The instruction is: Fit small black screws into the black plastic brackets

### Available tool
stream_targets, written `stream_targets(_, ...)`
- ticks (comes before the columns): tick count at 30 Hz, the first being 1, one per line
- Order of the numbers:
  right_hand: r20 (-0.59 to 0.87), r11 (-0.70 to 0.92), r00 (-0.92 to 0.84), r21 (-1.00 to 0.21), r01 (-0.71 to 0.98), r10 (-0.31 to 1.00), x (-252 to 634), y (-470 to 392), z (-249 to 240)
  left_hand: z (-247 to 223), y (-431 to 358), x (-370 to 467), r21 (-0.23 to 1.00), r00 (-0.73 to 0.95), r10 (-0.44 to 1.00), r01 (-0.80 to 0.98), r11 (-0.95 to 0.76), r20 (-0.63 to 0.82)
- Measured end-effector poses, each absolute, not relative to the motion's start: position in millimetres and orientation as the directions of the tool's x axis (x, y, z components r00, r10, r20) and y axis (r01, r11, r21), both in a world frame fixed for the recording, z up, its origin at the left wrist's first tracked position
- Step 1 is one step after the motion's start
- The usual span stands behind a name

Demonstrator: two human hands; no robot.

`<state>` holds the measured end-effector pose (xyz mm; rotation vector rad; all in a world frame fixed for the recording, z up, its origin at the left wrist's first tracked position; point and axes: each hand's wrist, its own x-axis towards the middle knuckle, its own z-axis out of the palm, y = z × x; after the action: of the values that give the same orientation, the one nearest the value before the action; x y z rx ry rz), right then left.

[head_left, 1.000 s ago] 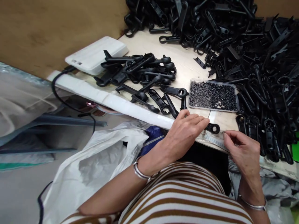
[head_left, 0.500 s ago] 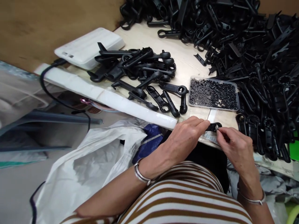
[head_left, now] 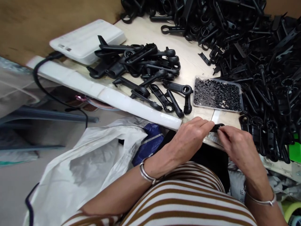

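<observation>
Closer over the ring end of the black part, the right hand now covers most of what I saw earlier. I see the left hand pinching its other end at the table edge, near the clear tray; the right fingertips press together, but whether they hold anything small, I can't tell.

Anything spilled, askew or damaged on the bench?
Nothing clearly spilled or damaged. The clear tray sits flat, with the small parts inside it. The big heap of black parts is jumbled, and its front pieces lie close to the bench edge, so one might get knocked off.
</observation>
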<state>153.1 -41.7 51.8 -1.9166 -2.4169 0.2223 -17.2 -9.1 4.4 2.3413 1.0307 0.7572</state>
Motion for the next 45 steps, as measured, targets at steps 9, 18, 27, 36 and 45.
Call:
stream_targets(9,0.004,0.178,-0.181,-0.206,0.962,0.983,156.7,-41.4,44.5,1.8,-7.2,-17.3,0.615,0.565,0.764,0.492,-0.616,0.312)
stream_targets(18,-0.024,0.206,-0.207,-0.066,0.976,0.978,156.9,-37.1,47.8,1.5,-6.9,-18.2,0.626,0.561,0.754,0.464,-0.627,0.34)
stream_targets(27,-0.022,0.174,-0.18,0.393,0.903,0.983,108.6,-34.7,56.6,-2.3,-7.1,-16.8,0.594,0.517,0.749,0.47,-0.653,0.415)
stream_targets(36,-0.117,-0.159,0.108,-0.714,0.682,0.987,177.4,-40.2,44.8,-6.9,-10.5,-15.8,0.633,0.422,0.767,0.436,-0.64,0.484)
stream_targets(45,-0.313,-0.284,0.292,-0.949,-0.137,0.904,148.5,-53.4,24.5,1.5,-18.8,-9.3,0.607,0.301,0.729,0.411,-0.68,0.614)
